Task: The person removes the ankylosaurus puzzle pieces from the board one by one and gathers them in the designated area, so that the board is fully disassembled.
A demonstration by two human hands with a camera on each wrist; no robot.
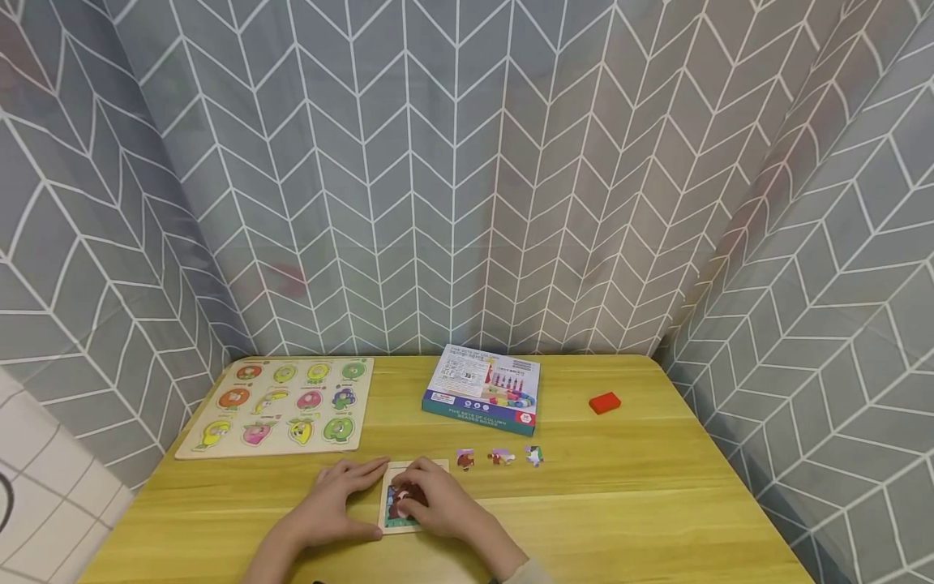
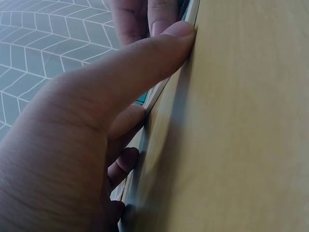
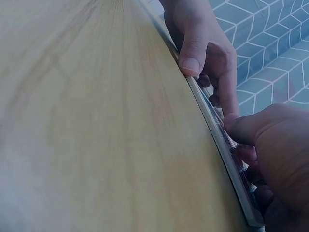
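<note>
A small jigsaw puzzle tray (image 1: 392, 519) with a pale wooden rim lies flat near the table's front edge. Part of its picture, brown, blue and green, shows inside. My left hand (image 1: 332, 504) rests on the table at the tray's left side, its fingers extended and thumb touching the rim (image 2: 157, 94). Over the tray, my right hand (image 1: 440, 504) has thumb and fingers bent down onto a brown puzzle piece (image 1: 410, 493), which they pinch against the picture. That hand hides much of the tray's right half. Three loose puzzle pieces (image 1: 501, 457) lie in a row beyond its right corner.
A wooden fruit puzzle board (image 1: 288, 405) lies at the back left. A flat bead-set box (image 1: 481, 388) lies at the back middle, and a red block (image 1: 604, 403) sits further right. Patterned curtains (image 1: 452, 203) hang around the table (image 1: 620, 519).
</note>
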